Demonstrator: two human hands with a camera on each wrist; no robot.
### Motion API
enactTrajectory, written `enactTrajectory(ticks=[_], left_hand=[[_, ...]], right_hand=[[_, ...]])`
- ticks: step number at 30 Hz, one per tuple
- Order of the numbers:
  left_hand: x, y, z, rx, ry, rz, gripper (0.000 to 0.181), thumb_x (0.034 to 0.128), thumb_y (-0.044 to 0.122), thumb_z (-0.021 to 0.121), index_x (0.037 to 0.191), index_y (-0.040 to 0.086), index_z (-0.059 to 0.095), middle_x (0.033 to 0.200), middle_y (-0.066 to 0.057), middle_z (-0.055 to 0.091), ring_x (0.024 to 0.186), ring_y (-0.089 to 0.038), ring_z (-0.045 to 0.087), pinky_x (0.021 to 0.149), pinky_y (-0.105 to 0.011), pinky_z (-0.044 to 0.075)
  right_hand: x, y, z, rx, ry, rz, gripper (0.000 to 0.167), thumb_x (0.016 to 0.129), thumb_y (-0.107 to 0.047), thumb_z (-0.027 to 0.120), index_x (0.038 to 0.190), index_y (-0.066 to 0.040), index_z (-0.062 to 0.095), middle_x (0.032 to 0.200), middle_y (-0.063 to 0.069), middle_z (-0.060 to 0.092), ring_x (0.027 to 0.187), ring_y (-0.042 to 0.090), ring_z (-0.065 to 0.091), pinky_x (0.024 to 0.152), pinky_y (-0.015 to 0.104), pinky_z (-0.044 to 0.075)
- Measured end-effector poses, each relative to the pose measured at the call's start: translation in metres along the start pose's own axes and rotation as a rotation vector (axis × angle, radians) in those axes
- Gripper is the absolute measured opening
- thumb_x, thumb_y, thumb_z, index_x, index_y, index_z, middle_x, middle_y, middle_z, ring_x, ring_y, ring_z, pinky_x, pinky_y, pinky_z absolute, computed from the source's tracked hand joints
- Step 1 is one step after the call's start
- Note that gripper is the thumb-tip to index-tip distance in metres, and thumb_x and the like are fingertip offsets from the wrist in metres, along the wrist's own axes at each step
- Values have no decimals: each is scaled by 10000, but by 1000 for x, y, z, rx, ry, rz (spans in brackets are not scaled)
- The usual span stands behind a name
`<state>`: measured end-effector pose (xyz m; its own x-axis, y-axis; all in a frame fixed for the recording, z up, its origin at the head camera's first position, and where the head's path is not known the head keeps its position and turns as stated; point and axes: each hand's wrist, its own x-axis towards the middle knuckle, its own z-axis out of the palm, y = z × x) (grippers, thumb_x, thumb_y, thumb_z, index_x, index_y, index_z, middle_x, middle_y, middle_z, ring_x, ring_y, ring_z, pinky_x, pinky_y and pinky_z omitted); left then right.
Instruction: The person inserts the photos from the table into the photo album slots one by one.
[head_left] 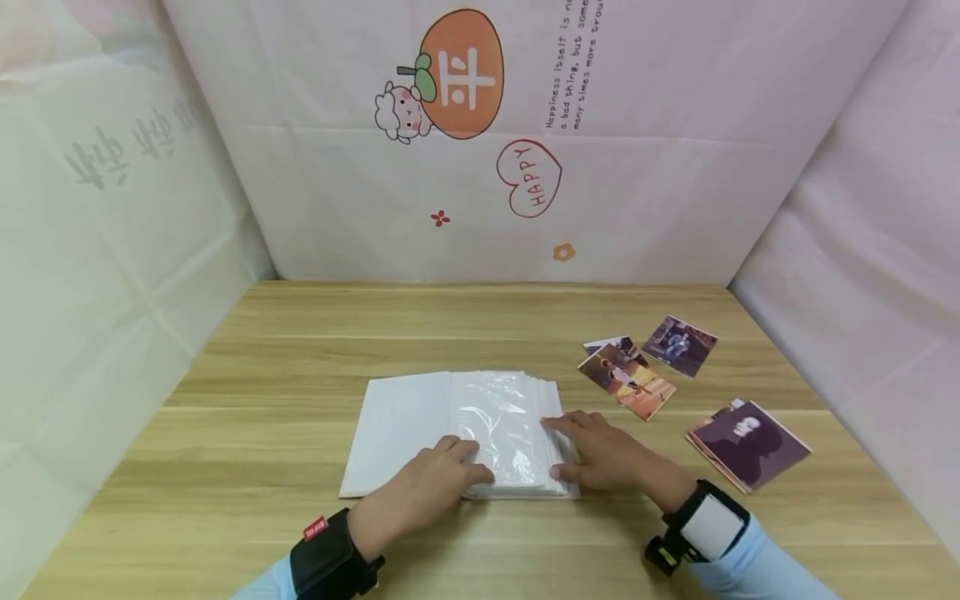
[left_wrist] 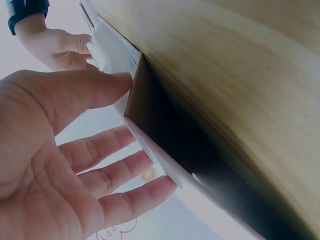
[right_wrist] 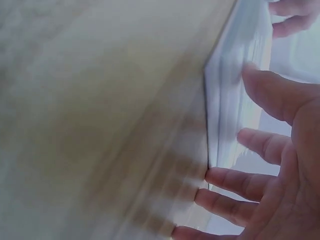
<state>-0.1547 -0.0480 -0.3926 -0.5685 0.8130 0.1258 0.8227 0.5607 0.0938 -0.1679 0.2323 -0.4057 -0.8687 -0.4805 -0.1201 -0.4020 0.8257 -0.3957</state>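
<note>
An album [head_left: 498, 429] with clear plastic sleeves lies spread on the table, its white cover [head_left: 401, 429] folded out to the left. My left hand [head_left: 431, 483] rests at the near part of the album by the fold, thumb and fingers extended. In the left wrist view, that hand's fingertips touch the cover and its thumb lies at the page block. At the right edge of the pages, my right hand [head_left: 603, 450] touches the sleeves with its thumb and index finger. The right wrist view shows these fingers [right_wrist: 245, 182] spread along the page edges [right_wrist: 227, 110].
Right of the album lie loose photos: an orange-toned one [head_left: 630, 381] overlapping another [head_left: 611, 343], and a dark one [head_left: 681, 346] beside them. Nearer stands a small stack of photos [head_left: 750, 444]. White printed cloth [head_left: 337, 208] walls the wooden table [head_left: 247, 400] at the back and sides.
</note>
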Motion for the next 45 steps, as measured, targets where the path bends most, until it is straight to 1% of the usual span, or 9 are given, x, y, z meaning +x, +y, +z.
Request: enactTrajectory(ticks=[9,13,19,25,29,34,38,42,45], left_hand=[[2,3,-1,3,-12,-22,254,870,61,587,1025,225,704,1002,-27,549,981,-248,532,588,-299,494],[2,3,0,23,-1,-19,244,869,68,597,1019,228,704,990,-25,551,959,-237,533,574,-279,488],[3,3,2,46,20,-10,240,866,72,603,1015,231,704,981,-27,550,929,-223,532,554,-258,480],[4,3,3,69,27,-10,238,853,78,621,1005,239,707,958,-26,554,896,-215,533,532,-249,471],[4,3,4,95,54,2,221,845,87,636,990,236,709,935,-26,556,876,-209,541,519,-241,468],[4,4,4,95,61,-1,210,853,89,625,982,234,705,922,-19,547,868,-207,537,506,-236,455],[5,4,5,92,45,-11,206,865,98,612,986,239,702,931,-17,549,870,-205,532,509,-239,452],[5,5,4,93,30,-22,208,864,100,616,984,245,704,921,-6,547,871,-201,532,515,-244,456],[5,6,3,95,24,-27,216,860,93,623,983,247,710,917,-4,547,874,-201,535,519,-245,461]], right_hand=[[3,30,-14,24,139,-12,577,827,-186,672,1305,54,456,1217,249,524,1110,413,483,893,529,403],[4,55,-26,7,198,-28,515,809,-94,645,1249,111,472,1113,268,564,1032,432,519,837,533,429],[7,86,-40,-26,287,-7,377,758,-37,642,1092,123,570,1004,247,608,831,343,583,696,453,470],[7,102,-49,27,267,109,399,813,-76,640,1140,135,553,883,222,624,616,205,515,616,397,448],[7,111,-50,4,273,172,438,829,-163,666,1148,117,561,972,275,614,819,367,577,777,548,424],[8,119,-51,-36,242,258,537,835,-239,661,1190,136,515,1091,342,552,1017,525,482,870,657,298],[10,123,-51,-37,196,333,573,836,-267,649,1192,151,484,1067,335,555,1024,548,456,879,664,282],[11,127,-49,-68,162,342,511,828,-297,667,1070,128,520,926,241,593,914,469,525,818,613,362],[12,129,-48,-86,150,331,568,819,-311,683,1093,150,496,899,233,591,889,454,536,786,589,397]])
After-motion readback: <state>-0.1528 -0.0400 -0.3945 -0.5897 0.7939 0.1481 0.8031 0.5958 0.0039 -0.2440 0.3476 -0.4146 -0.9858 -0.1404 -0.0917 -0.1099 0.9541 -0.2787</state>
